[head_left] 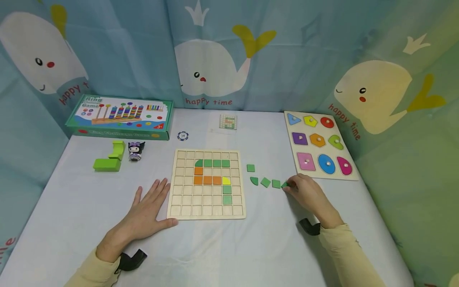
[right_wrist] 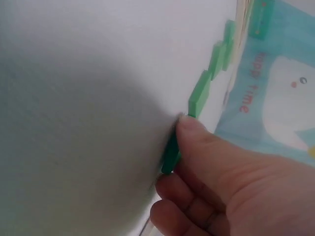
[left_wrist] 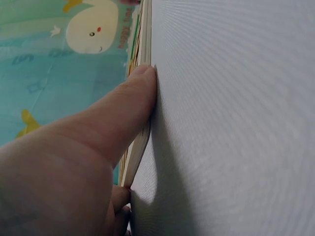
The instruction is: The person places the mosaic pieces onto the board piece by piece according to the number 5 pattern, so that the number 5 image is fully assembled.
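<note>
A wooden grid board (head_left: 208, 209) lies on the table with green, orange and yellow tiles in some of its squares. My left hand (head_left: 143, 217) is spread flat beside it, fingertips and thumb at the board's left edge and lower corner. In the left wrist view the thumb (left_wrist: 133, 98) meets the board's side. To the right, my right hand (head_left: 308, 193) pinches a dark-looking green tile (right_wrist: 170, 153) between thumb and fingers, low at the table. It sits at the end of a row of loose green tiles (head_left: 265, 182), one of them rounded.
A shape puzzle board (head_left: 312, 151) with knobbed pieces lies at the right. At the back left is a ring game box (head_left: 118, 117), with green blocks (head_left: 106, 164) and a small figurine (head_left: 136, 151) before it. A chip (head_left: 183, 136) and a pattern card (head_left: 228, 122) lie behind the grid.
</note>
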